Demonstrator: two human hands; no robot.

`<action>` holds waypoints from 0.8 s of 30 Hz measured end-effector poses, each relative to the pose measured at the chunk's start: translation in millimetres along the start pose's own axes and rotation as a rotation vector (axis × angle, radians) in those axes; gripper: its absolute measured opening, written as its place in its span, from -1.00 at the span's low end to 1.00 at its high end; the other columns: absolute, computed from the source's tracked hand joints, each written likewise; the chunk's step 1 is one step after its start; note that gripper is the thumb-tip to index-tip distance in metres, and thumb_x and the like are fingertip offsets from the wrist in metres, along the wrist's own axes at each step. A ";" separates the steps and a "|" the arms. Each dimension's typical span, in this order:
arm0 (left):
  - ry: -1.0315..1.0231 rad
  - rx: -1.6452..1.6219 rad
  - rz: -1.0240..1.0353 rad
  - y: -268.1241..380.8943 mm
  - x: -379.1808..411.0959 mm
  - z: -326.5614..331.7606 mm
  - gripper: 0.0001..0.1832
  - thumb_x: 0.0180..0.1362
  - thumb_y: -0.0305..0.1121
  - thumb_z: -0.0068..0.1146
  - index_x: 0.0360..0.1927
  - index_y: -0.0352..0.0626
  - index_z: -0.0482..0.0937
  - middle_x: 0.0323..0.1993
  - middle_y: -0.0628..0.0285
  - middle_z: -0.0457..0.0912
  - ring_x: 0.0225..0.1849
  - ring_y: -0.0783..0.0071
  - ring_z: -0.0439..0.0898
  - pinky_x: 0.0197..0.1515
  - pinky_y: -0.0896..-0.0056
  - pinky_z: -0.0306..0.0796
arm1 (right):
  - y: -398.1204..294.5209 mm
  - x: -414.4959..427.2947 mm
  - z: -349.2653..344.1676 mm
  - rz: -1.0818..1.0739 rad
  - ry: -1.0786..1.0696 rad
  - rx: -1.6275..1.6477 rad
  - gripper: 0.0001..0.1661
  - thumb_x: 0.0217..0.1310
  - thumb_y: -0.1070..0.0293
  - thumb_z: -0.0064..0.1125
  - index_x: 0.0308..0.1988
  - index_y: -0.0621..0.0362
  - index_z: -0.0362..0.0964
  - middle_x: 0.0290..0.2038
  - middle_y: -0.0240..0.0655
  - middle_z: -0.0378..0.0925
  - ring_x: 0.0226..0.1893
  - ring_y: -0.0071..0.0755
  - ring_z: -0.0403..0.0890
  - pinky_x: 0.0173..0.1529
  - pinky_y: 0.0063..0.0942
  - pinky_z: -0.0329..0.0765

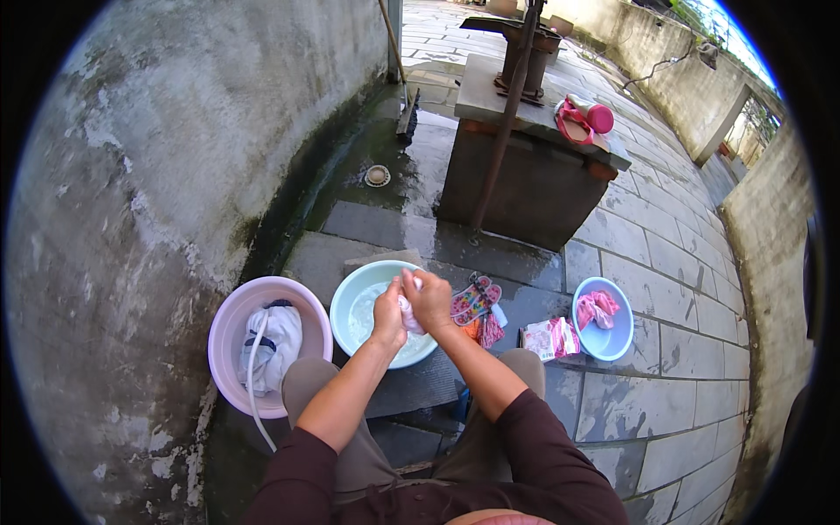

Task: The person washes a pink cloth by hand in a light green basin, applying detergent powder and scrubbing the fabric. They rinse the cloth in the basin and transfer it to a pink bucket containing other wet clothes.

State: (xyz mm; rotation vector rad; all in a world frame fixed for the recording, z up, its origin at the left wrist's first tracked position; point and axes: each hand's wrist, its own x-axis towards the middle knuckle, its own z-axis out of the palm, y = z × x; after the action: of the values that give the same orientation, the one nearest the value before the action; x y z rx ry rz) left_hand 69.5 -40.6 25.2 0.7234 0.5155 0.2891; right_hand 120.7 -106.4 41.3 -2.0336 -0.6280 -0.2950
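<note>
Both of my hands grip a bunched, twisted pale pink cloth (409,314) above a light green basin (341,307) that holds water. My left hand (390,316) is closed around the cloth's near left side. Across from it, my right hand (430,302) grips the cloth from the right, with a bit of it showing near the fingers. To the left stands a pink-purple tub (226,321) with a white garment (283,348) with dark trim inside. A white hose (254,367) runs over the tub's near rim onto the garment.
Flowered sandals (474,300) lie right of the basin, beside a patterned pink cloth (491,331) and a printed packet (548,339). Farther right, a blue basin (623,328) holds pink cloth (596,308). Ahead, a hand pump (528,62) stands on a stone block (518,180). A wall (157,151) rises at left.
</note>
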 end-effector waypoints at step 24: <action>-0.206 -0.296 -0.138 3.2 12.8 -39.6 -0.70 0.31 -0.12 -0.21 -0.46 -0.03 0.39 -0.53 0.38 0.42 -0.46 0.51 0.47 -0.46 0.42 0.39 | -34.7 -35.8 11.0 -0.344 -0.045 0.175 -0.75 0.05 0.31 0.21 -0.58 0.19 0.41 -0.62 -0.10 0.44 -0.61 -0.06 0.50 -0.52 -0.31 0.40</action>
State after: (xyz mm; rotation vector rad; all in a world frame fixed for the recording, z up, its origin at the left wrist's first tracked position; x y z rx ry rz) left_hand 58.5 -10.9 -2.1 0.4215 0.3159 0.1544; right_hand 71.3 -93.9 45.0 -1.7647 -0.9992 -0.3821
